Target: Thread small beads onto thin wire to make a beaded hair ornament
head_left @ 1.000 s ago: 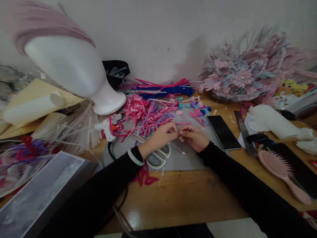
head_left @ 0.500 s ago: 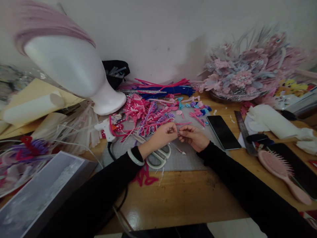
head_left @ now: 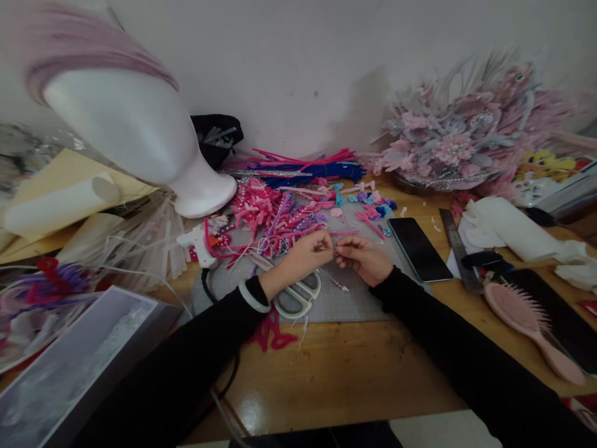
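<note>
My left hand (head_left: 310, 255) and my right hand (head_left: 364, 258) meet fingertip to fingertip above the grey cutting mat (head_left: 368, 305). Both pinch something too small to make out. A thin beaded strand (head_left: 339, 284) hangs just below the fingers, over the mat. Under my left wrist lie scissors with pale handles (head_left: 298, 302). Beyond my hands is a pile of pink fuzzy stems (head_left: 255, 208), with small blue and pink fuzzy pieces (head_left: 368, 199) to its right.
A white glue gun (head_left: 199, 244) and a white mannequin head (head_left: 125, 124) stand left. A phone (head_left: 420, 249), metal ruler (head_left: 459, 249) and pink hairbrush (head_left: 517, 305) lie right. Behind them sits a pink floral headpiece (head_left: 457, 143). A box (head_left: 135, 311) is front left.
The whole view has shifted very slightly. My hands keep nearly the same pose, fingertips together, and the beaded strand below them has moved a little.
</note>
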A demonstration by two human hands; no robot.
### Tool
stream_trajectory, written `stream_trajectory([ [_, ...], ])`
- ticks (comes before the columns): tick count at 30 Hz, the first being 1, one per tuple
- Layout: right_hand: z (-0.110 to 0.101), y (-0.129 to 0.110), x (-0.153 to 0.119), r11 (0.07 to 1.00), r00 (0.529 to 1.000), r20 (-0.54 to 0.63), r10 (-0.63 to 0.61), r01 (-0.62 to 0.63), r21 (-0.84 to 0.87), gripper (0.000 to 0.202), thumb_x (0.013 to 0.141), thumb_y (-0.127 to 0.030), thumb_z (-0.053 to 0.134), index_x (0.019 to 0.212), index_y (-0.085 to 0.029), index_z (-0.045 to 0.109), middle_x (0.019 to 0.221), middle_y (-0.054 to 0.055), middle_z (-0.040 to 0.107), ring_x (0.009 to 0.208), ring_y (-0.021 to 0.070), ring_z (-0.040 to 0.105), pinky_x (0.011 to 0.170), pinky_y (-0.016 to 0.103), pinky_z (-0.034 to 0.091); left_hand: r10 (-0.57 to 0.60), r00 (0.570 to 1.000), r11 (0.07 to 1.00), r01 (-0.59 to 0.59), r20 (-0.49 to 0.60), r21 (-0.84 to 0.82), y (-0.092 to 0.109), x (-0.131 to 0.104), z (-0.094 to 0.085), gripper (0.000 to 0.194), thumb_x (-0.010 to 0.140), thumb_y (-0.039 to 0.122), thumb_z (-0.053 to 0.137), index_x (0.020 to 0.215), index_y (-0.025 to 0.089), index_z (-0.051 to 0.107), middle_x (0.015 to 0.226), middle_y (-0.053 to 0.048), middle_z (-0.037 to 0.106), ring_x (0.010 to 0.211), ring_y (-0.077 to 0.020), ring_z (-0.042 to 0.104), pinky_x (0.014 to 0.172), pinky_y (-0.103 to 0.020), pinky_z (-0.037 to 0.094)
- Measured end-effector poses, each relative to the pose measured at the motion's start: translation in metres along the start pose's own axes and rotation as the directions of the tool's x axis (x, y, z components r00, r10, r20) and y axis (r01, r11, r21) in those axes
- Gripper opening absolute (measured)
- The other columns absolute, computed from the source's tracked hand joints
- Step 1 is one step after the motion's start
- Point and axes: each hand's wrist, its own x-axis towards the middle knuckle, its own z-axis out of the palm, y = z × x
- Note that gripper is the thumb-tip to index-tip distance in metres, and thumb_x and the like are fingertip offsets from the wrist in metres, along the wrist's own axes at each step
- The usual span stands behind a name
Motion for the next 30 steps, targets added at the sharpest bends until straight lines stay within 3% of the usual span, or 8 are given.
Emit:
stream_trajectory([
  [17,-0.0007,-0.0008,0.0000,1.000,1.000,-0.024,0.009,-0.008,0.021,0.018,0.050,-0.020,0.074,0.062,-0.016,0.060,0.053,-0.002,0.062,0.045,0.0063,0.055,0.044,0.017,0.044,0.013,1.000,1.000,-0.013,0.010,-0.004,-0.0004,-0.0010,-0.0002,0.005,0.068,0.016,0.047,0.065,0.015,0.043,0.056,0.007,0.038,0.050,-0.0040,0.033,0.049,-0.017,0.026],
  [23,0.0005,-0.0007,0.0002,1.000,0.999,-0.029,0.021,-0.020,0.022,0.019,0.049,-0.019,0.074,0.062,-0.016,0.061,0.051,-0.002,0.062,0.044,0.0066,0.055,0.043,0.016,0.044,0.016,1.000,1.000,-0.016,0.006,0.012,-0.0001,-0.0001,-0.0003,0.002,0.067,0.015,0.047,0.067,0.014,0.045,0.059,0.005,0.044,0.054,-0.0052,0.039,0.051,-0.018,0.029],
  [30,-0.0016,-0.0049,0.0007,0.988,0.991,-0.097,0.096,-0.083,0.127,0.006,0.062,-0.009,0.060,0.063,-0.015,0.062,0.054,-0.002,0.062,0.052,0.0071,0.059,0.049,0.015,0.048,-0.025,1.000,1.000,0.025,-0.006,0.002,-0.0010,0.0009,0.0007,0.003,0.068,0.017,0.047,0.067,0.014,0.045,0.055,0.007,0.039,0.049,-0.0039,0.035,0.048,-0.017,0.027],
])
